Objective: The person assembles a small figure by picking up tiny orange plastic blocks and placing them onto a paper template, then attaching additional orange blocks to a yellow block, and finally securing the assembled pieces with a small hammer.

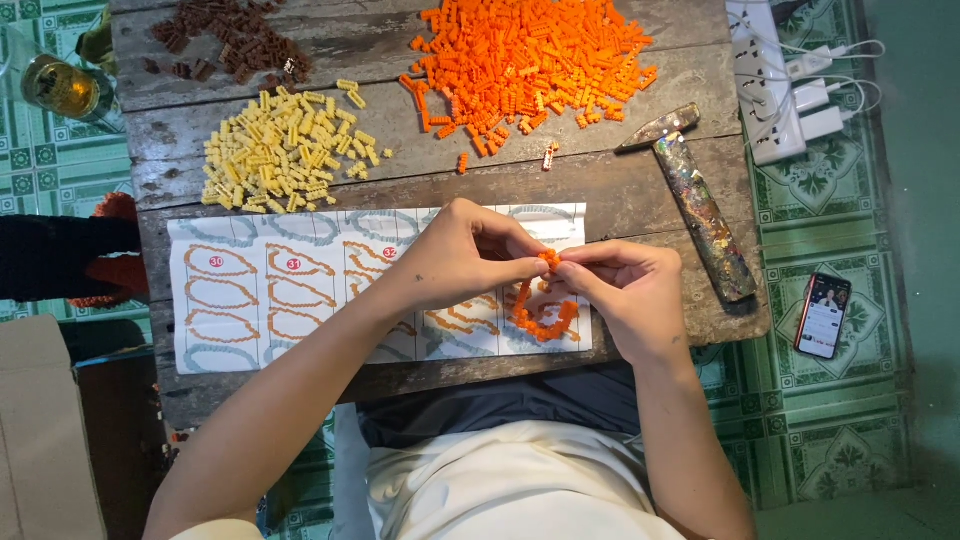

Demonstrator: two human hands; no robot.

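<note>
A curved strip of small orange building bricks [545, 310], roughly a partial ring, hangs over the printed instruction sheet [300, 290] on a worn wooden table [640, 190]. The left hand [465, 255] and right hand [625, 290] pinch its top end together, fingertips closed on it. It looks partly built; large orange [530, 55], yellow [285, 150] and brown [230, 40] brick piles remain unused. The fingers hide the joint.

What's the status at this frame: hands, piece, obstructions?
Left hand and right hand both pinching top of curved orange small-brick ring. Ring over white printed instruction sheet. Nothing in the way; paint-flecked hammer off right.
</note>
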